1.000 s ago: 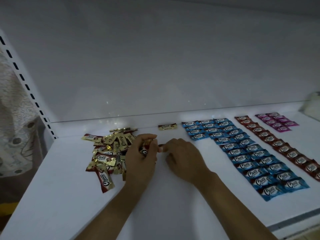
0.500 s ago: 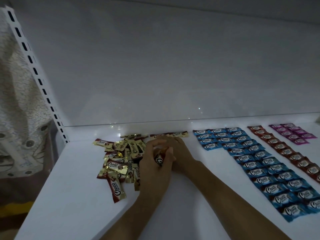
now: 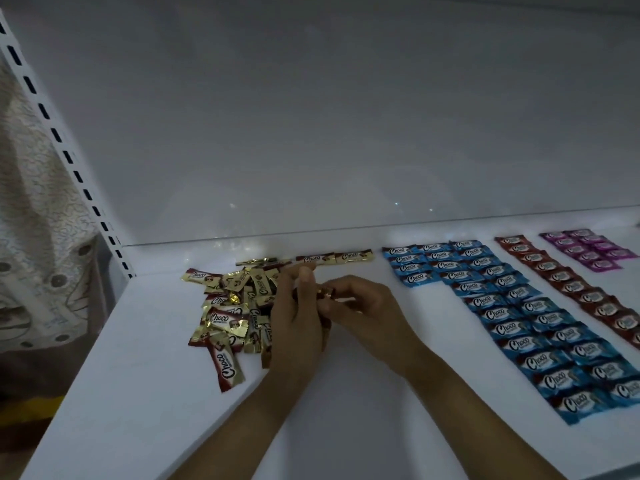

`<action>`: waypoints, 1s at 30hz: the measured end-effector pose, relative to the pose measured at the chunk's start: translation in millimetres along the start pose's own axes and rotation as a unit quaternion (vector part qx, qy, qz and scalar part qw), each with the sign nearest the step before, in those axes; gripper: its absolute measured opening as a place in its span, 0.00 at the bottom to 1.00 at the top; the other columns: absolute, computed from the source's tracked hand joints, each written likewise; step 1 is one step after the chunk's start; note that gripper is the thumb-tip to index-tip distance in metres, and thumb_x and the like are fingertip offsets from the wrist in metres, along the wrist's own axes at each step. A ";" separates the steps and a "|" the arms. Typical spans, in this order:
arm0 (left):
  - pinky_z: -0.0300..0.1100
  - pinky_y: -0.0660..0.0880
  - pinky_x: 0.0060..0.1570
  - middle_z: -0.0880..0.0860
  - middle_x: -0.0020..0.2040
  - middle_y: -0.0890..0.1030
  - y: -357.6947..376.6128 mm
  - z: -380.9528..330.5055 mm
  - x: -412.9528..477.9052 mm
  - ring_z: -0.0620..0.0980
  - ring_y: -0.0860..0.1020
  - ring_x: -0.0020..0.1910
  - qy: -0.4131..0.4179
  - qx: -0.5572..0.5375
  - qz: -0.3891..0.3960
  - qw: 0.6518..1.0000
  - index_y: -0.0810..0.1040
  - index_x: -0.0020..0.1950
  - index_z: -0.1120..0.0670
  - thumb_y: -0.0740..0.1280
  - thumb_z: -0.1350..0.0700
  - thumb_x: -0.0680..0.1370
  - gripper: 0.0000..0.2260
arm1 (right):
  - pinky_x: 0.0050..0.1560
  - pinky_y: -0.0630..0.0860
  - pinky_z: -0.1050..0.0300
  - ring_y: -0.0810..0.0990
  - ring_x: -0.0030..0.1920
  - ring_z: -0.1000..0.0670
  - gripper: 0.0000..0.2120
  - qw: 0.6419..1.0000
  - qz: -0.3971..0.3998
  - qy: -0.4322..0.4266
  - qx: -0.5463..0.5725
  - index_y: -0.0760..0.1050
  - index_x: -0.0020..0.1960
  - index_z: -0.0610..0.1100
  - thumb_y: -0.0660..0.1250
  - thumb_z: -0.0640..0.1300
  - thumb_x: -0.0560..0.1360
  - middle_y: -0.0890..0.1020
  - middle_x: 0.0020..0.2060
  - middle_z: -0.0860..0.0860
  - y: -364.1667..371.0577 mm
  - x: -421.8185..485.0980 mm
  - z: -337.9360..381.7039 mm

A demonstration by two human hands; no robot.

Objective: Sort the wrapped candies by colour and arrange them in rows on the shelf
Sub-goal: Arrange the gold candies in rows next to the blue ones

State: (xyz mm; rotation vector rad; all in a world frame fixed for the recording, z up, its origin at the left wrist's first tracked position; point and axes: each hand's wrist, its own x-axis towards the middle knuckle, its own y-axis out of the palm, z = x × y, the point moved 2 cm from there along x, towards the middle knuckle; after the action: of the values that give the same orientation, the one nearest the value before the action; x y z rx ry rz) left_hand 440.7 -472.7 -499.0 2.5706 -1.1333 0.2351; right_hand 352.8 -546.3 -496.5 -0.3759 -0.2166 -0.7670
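A loose pile of gold-wrapped candies (image 3: 230,308) lies on the white shelf (image 3: 138,393) at the left. Two gold candies (image 3: 334,258) lie end to end near the back edge. My left hand (image 3: 296,323) sits at the pile's right side, fingers curled round several gold candies. My right hand (image 3: 360,308) is beside it and pinches one gold candy (image 3: 325,292) between the fingertips. Blue candies (image 3: 519,317) lie in rows to the right, then a red row (image 3: 571,284), then pink ones (image 3: 588,249).
The white back panel (image 3: 311,133) rises behind the shelf. A slotted white upright (image 3: 69,161) stands at the left, with patterned cloth (image 3: 31,237) beyond it. The shelf's front edge runs along the bottom right.
A second gold candy now lies next to the first at the back edge. My right hand has drawn back from there and pinches another candy beside my left hand. The view has shifted left.
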 end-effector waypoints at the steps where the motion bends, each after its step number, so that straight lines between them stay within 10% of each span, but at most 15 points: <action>1: 0.35 0.63 0.21 0.53 0.26 0.69 -0.2 -0.2 -1.2 0.43 0.66 0.21 0.000 -0.003 0.001 1.000 0.74 0.56 0.57 0.55 0.42 0.76 0.21 | 0.53 0.78 0.50 0.82 0.49 0.50 0.04 1.000 -0.014 -0.002 -0.009 0.81 0.45 0.48 0.71 0.43 0.71 0.83 0.45 0.50 1.3 0.0 -1.3; 11: 0.33 0.66 0.20 0.49 0.29 0.78 0.0 -4.4 -1.2 0.45 0.72 0.19 0.001 0.097 0.058 0.994 0.80 0.46 0.52 0.71 0.50 0.69 0.09 | 0.28 0.69 0.60 0.74 0.26 0.54 0.07 0.971 -0.171 0.076 0.146 0.76 0.39 0.36 0.68 0.39 0.74 0.79 0.26 0.50 -25.4 1.5 7.9; 30: 0.34 0.61 0.18 0.49 0.31 0.78 -8.6 -0.1 2.3 0.45 0.70 0.21 -0.058 0.065 -0.004 0.996 0.78 0.48 0.57 0.59 0.62 0.81 0.08 | 0.40 0.80 0.59 0.84 0.42 0.48 0.04 0.936 -0.167 0.109 0.291 0.77 0.47 0.38 0.66 0.32 0.74 0.85 0.42 0.43 -26.8 0.6 4.6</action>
State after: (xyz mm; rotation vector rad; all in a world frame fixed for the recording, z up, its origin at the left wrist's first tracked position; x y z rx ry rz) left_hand 448.7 -468.8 -500.2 2.7345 -1.1840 0.1650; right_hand 334.0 -562.4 -485.4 0.3185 -0.2913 -1.0281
